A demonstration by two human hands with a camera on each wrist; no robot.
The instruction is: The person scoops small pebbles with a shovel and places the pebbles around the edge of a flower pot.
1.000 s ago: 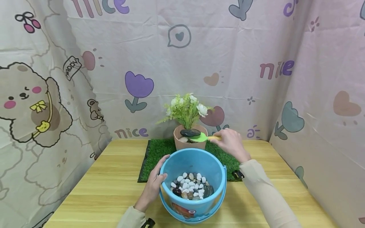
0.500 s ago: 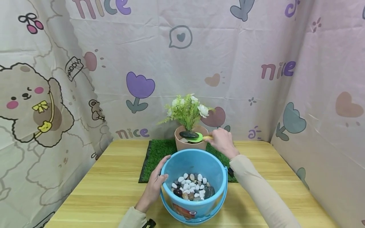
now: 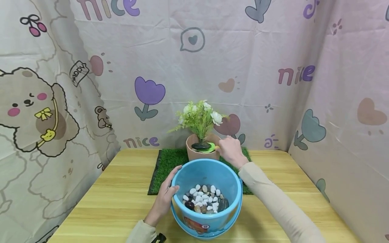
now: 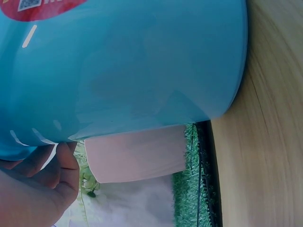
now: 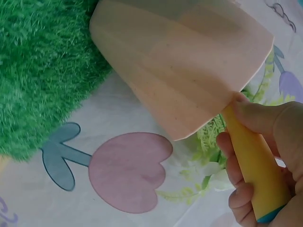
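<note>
My left hand (image 3: 164, 197) grips the left rim of a light blue bucket (image 3: 206, 171). Inside the bucket lie several white, brown and dark pebbles (image 3: 202, 199). In the right wrist view, my right hand (image 5: 277, 151) holds a toy shovel by its yellow handle (image 5: 258, 175), fingers wrapped around it. Seen from the head, the shovel's green blade (image 3: 211, 147) reaches inside the rim of a pinkish flowerpot (image 3: 197, 156). A large, smooth black stone (image 3: 200, 146) sits at the blade's tip, low in the pot. Whether it touches the pot's contents is unclear.
White flowers with green leaves (image 3: 199, 121) rise from the pot. Under the pot, an artificial grass mat (image 3: 164, 168) covers part of the wooden table (image 3: 115, 199), behind the bucket. Printed cloth (image 3: 188, 67) hangs behind and at both sides.
My right hand has moved left and slightly forward with the shovel, bringing the black stone from above the pot's rim down into the pot. My left hand stays on the bucket.
</note>
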